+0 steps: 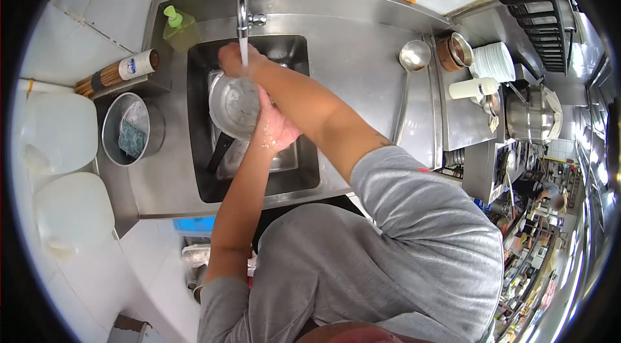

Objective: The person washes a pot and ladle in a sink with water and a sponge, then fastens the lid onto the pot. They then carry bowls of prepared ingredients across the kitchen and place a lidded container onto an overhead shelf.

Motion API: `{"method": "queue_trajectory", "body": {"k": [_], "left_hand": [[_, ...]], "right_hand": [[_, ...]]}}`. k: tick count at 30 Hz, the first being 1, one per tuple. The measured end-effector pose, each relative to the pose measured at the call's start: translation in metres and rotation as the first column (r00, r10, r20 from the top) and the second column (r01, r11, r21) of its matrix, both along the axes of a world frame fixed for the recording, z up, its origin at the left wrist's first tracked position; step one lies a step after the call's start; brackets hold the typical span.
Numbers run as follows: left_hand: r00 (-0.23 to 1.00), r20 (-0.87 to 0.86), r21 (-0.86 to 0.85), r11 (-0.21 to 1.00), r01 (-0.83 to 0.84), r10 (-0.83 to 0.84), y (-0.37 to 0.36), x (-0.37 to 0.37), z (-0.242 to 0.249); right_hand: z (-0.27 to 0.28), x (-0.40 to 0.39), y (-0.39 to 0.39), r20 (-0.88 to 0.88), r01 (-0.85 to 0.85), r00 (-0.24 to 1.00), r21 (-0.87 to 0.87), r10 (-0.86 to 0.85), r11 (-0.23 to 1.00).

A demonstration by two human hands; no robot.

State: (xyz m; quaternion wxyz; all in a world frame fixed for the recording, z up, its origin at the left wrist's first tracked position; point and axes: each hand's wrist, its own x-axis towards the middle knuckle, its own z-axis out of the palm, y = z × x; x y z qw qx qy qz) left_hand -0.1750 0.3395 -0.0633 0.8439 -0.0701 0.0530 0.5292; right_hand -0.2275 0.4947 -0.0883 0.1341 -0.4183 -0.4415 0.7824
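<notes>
A round, shallow, pale metal-looking bowl (228, 110) is tilted over the sink (308, 155). My left hand (278, 128), wet, grips its right side, thumb along the rim and fingers partly hidden. My right arm crosses above the left one. Near the bowl's far rim, my right hand (239, 62) is curled closed in the water stream (244, 52); what its fingers hold, if anything, is hidden. The faucet (242, 10) is running right over it. Below the bowl, a black handle (220, 153) sticks out in the sink, beside a partly hidden metal pan or tray (284, 162).
Left of the sink are a metal pot (155, 129) with a green scouring pad (132, 139) and a soap bottle (182, 31). A long ladle (414, 56) lies on the right counter, near stacked plates (493, 62). A black rack (537, 13) overhangs the upper right.
</notes>
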Motion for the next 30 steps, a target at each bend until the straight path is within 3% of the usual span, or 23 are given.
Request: {"method": "queue_trajectory", "body": {"k": [1,3,6,8,9,11,13,14,15,16,17,18,19,21,22,24,25,27,29,30], "left_hand": [[0.995,0.071,0.147,0.988,0.053,-0.064,-0.001,-0.016,-0.033],[0.979,-0.204,-0.087,0.996,-0.015,-0.003,0.004,-0.051,-0.078],[0.832,-0.517,-0.03,0.967,-0.252,0.201,0.039,-0.087,-0.059],[0.84,-0.529,0.004,0.991,-0.136,0.118,0.047,-0.104,-0.094],[0.508,-0.778,0.438,0.899,0.017,0.37,0.065,-0.111,-0.129],[0.19,-0.863,0.506,0.811,0.293,0.469,0.071,-0.109,-0.148],[0.312,-0.942,0.199,0.957,0.212,0.127,0.071,-0.087,-0.109],[0.369,-0.929,0.078,0.98,0.181,0.006,0.072,-0.08,-0.083],[0.407,-0.913,0.059,0.985,0.161,-0.012,0.074,-0.081,-0.039],[0.489,-0.872,0.094,0.979,0.181,-0.007,0.079,-0.091,-0.056],[0.567,-0.823,0.126,0.972,0.2,-0.01,0.085,-0.1,-0.073],[0.64,-0.768,0.155,0.963,0.218,-0.021,0.086,-0.107,-0.07],[0.498,-0.848,0.301,0.938,0.173,0.181,0.079,-0.112,-0.056],[0.476,-0.861,0.259,0.96,0.104,0.181,0.073,-0.132,-0.076],[0.464,-0.867,0.238,0.969,0.069,0.18,0.067,-0.138,-0.068],[0.382,-0.912,-0.156,0.988,0.015,-0.15,0.053,-0.14,-0.045],[0.125,-0.983,-0.124,0.99,0.066,-0.131,0.048,-0.142,-0.069],[-0.385,-0.923,-0.101,0.978,0.18,-0.025,0.039,-0.144,-0.139],[-0.802,-0.578,-0.384,0.818,0.428,0.148,-0.008,-0.103,-0.123],[-0.774,-0.472,-0.398,0.682,0.614,0.422,-0.028,-0.091,-0.119]], "right_hand": [[0.002,0.01,-0.008,0.027,-0.038,0.999,-0.017,0.038,0.999],[0.002,0.027,-0.017,0.113,-0.011,0.994,0.046,0.006,0.999],[0.023,0.052,-0.04,0.33,-0.007,0.928,0.478,-0.173,0.878],[0.033,0.063,-0.026,0.104,-0.196,0.975,0.008,0.194,0.981],[0.055,0.068,-0.031,0.07,-0.099,0.993,-0.017,0.1,0.995],[0.079,0.074,-0.036,-0.087,0.042,0.995,-0.089,-0.05,0.995],[0.083,0.076,-0.036,-0.329,0.099,0.931,-0.19,-0.158,0.977],[0.09,0.082,-0.034,-0.219,0.046,0.973,-0.126,-0.073,0.991],[0.098,0.089,-0.031,-0.1,-0.018,0.995,-0.07,0.011,0.997],[0.101,0.09,-0.028,0.024,-0.087,0.996,-0.018,0.088,0.996],[0.081,0.081,-0.027,-0.033,0.139,0.99,0.038,-0.138,0.99],[0.082,0.082,-0.03,-0.149,0.066,0.986,-0.036,-0.07,0.997],[0.086,0.085,-0.032,-0.27,-0.014,0.963,-0.097,-0.013,0.995],[0.086,0.087,-0.033,-0.4,-0.181,0.911,-0.183,0.095,0.966],[0.073,0.08,-0.031,-0.293,-0.027,0.956,-0.096,-0.003,0.995],[0.042,0.064,-0.032,-0.101,0.247,0.967,0.125,-0.235,0.961],[0.05,0.065,-0.035,-0.18,0.174,0.969,0.001,-0.171,0.985],[0.077,0.071,-0.045,-0.344,-0.013,0.937,-0.222,-0.066,0.975],[0.064,0.063,-0.045,-0.047,0.094,0.995,0.078,-0.09,0.993],[0.055,0.059,-0.043,0.091,0.108,0.987,0.243,-0.133,0.964]]}}
